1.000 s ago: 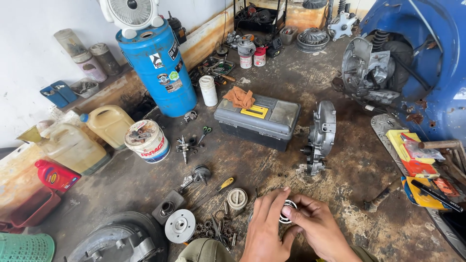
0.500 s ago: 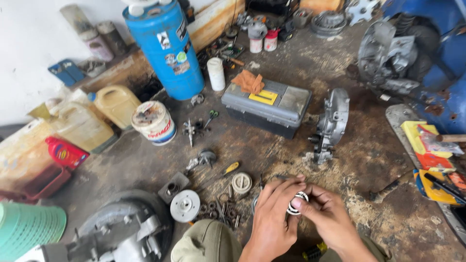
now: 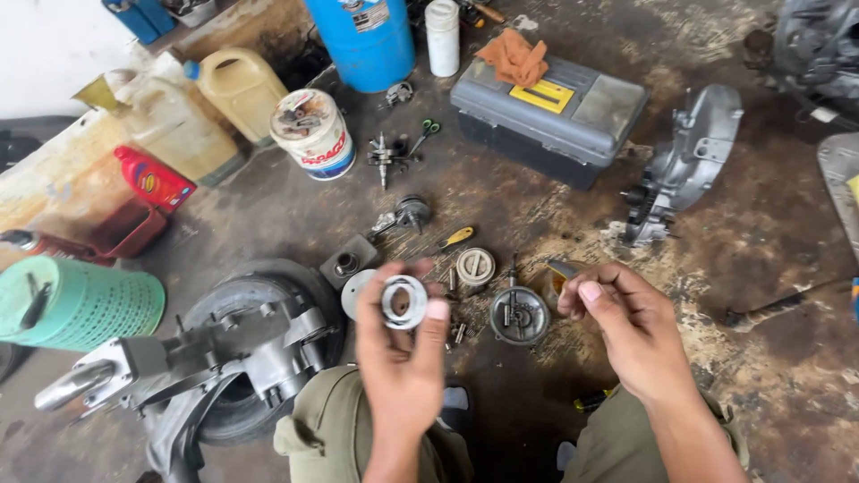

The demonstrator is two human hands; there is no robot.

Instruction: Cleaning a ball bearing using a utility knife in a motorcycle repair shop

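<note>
The left hand [image 3: 400,358] is pinching a small metal ring [image 3: 402,301] between thumb and fingertips, holding it raised above the oily floor [image 3: 761,241]. The right hand [image 3: 626,331] is hovering loosely curled beside it, gripping nothing. A round carburettor bowl [image 3: 518,315] is lying on the ground between the hands. A grey toolbox [image 3: 555,116] is sitting well apart beyond them.

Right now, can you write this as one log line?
left hand: holds metal ring | right hand: empty, open | floor: toolbox
</note>
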